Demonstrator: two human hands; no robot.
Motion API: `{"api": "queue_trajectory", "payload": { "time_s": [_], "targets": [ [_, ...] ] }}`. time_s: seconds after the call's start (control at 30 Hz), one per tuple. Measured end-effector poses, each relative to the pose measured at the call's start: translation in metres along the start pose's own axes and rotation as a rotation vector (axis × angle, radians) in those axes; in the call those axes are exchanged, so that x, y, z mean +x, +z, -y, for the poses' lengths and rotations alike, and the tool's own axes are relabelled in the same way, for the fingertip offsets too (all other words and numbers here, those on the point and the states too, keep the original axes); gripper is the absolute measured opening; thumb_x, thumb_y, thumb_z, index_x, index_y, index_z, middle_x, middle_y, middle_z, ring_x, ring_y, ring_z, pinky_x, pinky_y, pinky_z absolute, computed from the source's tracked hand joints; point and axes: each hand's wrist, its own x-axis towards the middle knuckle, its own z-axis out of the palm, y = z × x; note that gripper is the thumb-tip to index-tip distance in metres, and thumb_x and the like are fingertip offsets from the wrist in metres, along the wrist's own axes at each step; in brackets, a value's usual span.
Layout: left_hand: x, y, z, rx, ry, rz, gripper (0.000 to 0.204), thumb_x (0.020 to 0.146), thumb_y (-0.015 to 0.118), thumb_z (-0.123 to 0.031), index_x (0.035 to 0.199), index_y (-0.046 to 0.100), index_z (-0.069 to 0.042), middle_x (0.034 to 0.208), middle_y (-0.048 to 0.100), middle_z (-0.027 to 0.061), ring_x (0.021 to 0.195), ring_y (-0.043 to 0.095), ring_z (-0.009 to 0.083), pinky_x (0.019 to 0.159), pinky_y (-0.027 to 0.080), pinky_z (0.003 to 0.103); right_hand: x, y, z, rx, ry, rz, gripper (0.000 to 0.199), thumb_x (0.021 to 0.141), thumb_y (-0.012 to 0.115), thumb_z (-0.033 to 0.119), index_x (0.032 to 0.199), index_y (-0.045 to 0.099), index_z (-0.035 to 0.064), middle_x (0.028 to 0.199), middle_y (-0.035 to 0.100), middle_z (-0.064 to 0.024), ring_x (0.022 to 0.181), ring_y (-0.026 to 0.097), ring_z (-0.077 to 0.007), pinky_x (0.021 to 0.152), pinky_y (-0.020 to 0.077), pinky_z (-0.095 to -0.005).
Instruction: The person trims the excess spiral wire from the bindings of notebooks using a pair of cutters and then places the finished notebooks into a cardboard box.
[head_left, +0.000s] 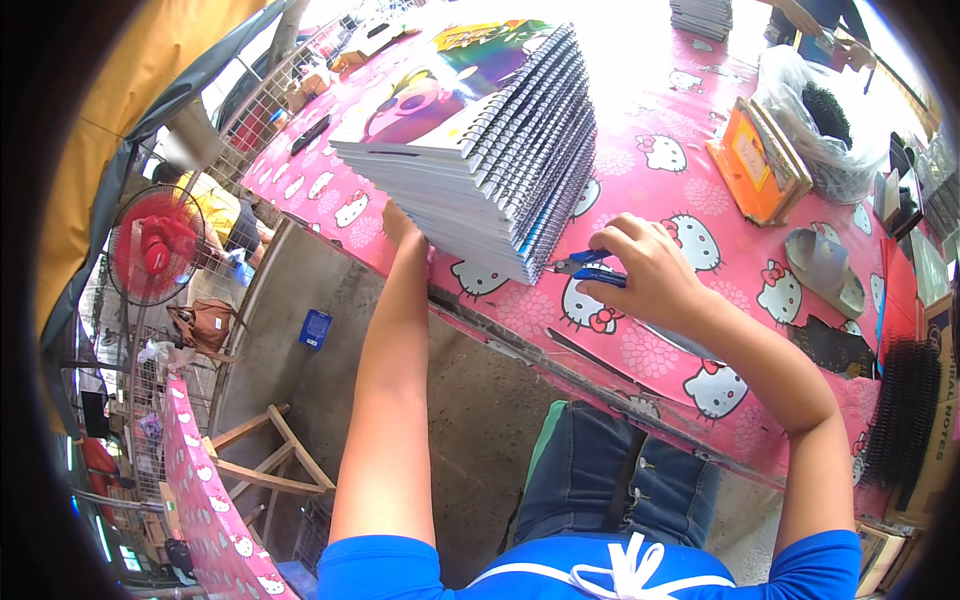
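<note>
a tall stack of spiral-bound notebooks (450,185) stands near the front edge of the bench (655,350), which has a pink cover printed with white cartoon cat heads. the top notebook has a glossy, colourful cover, and the coils line up along the stack's right side.

the right hand (648,262) grips a pair of blue-handled pliers (598,270), with the tips pointing left at the lower coil ends of the stack; whether they touch is too small to tell. the left hand (402,225) is at the stack's left side, its fingers hidden behind the notebooks, so i cannot tell if it is grasping them.

to the right on the bench are an orange book (748,165) propped upright and a clear plastic bag (860,160) with black coils inside. more black coils (902,415) stand beside a cardboard box (935,410) at the far right. 1 more stack of notebooks (702,18) sits at the far edge, near a co-worker's hands (850,50).
</note>
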Motion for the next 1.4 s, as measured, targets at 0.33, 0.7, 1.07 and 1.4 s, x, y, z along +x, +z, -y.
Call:
{"api": "queue_trajectory", "payload": {
  "time_s": [0.33, 0.7, 1.07, 1.4],
  "targets": [
    [-0.003, -0.007, -0.006, -0.028, -0.001, 0.011, 0.029, 0.089, 0.050, -0.025, 0.095, 0.065, -0.002, 0.088, 0.071, 0.0148, 0.080, 0.068, 0.0296, 0.069, 0.050, 0.040, 0.017, 0.000, 0.006, 0.165, 0.167, 0.231, 0.033, 0.072, 0.073, 0.028, 0.090, 0.059, 0.0044, 0.090, 0.056, -0.0125, 0.090, 0.057, -0.0307, 0.076, 0.0462, -0.0425],
    [-0.005, -0.003, -0.011, 0.162, 0.036, 0.025, 0.030, 0.088, 0.050, -0.028, 0.095, 0.066, -0.003, 0.089, 0.070, 0.0153, 0.082, 0.068, 0.0323, 0.070, 0.050, 0.042, -0.002, 0.014, -0.007, -0.104, -0.152, -0.167, 0.035, 0.073, 0.074, 0.031, 0.094, 0.060, 0.0070, 0.095, 0.056, -0.0104, 0.090, 0.057, -0.0278, 0.081, 0.0428, -0.0422],
    [-0.011, -0.004, -0.018, 0.049, -0.020, 0.020, 0.031, 0.089, 0.049, -0.027, 0.099, 0.063, -0.001, 0.091, 0.070, 0.0156, 0.082, 0.068, 0.0318, 0.070, 0.050, 0.041, -0.005, 0.018, -0.004, -0.112, -0.103, -0.115, 0.037, 0.074, 0.074, 0.032, 0.098, 0.058, 0.0082, 0.095, 0.055, -0.0114, 0.093, 0.056, -0.0274, 0.085, 0.0412, -0.0410],
    [-0.008, -0.004, -0.012, 0.071, -0.033, 0.013, 0.034, 0.091, 0.046, -0.030, 0.099, 0.064, -0.002, 0.093, 0.070, 0.0155, 0.083, 0.068, 0.0298, 0.072, 0.049, 0.041, 0.008, 0.004, -0.002, 0.137, 0.087, 0.103, 0.036, 0.076, 0.074, 0.035, 0.086, 0.063, 0.0017, 0.085, 0.061, -0.0104, 0.076, 0.064, -0.0247, 0.063, 0.0501, -0.0400]
  ]
}}
